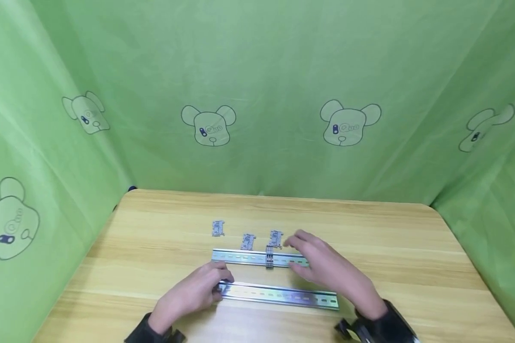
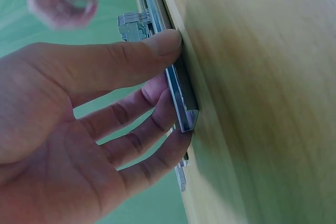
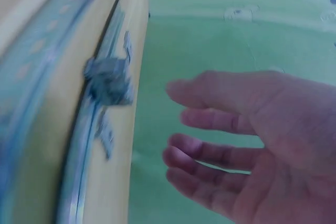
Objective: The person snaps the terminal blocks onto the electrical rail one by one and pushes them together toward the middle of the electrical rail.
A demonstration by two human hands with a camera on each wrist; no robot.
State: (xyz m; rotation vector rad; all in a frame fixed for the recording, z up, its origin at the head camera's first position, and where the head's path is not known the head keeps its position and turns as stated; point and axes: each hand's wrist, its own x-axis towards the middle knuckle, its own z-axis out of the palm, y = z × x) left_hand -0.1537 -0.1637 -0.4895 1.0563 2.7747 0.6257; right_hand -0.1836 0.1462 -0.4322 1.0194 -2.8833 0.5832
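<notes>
Two slotted metal DIN rails lie across the table, one behind the other. My left hand [image 1: 193,290] pinches the left end of the near DIN rail [image 1: 279,294]; thumb and fingers sit on opposite sides of it in the left wrist view. On the far DIN rail [image 1: 240,257], a small stack of grey terminal blocks [image 1: 269,258] is mounted near the middle. Above that rail's right part hovers my right hand [image 1: 326,262], its fingers loosely bent and holding nothing. In the right wrist view the mounted blocks are blurred and stand apart from the fingertips.
Three loose grey terminal blocks lie flat behind the far rail: a left one [image 1: 217,228], a middle one [image 1: 248,241] and a right one [image 1: 275,238] close to the mounted stack. Green curtains [image 1: 279,157] enclose the wooden table [image 1: 412,267] at the back and sides.
</notes>
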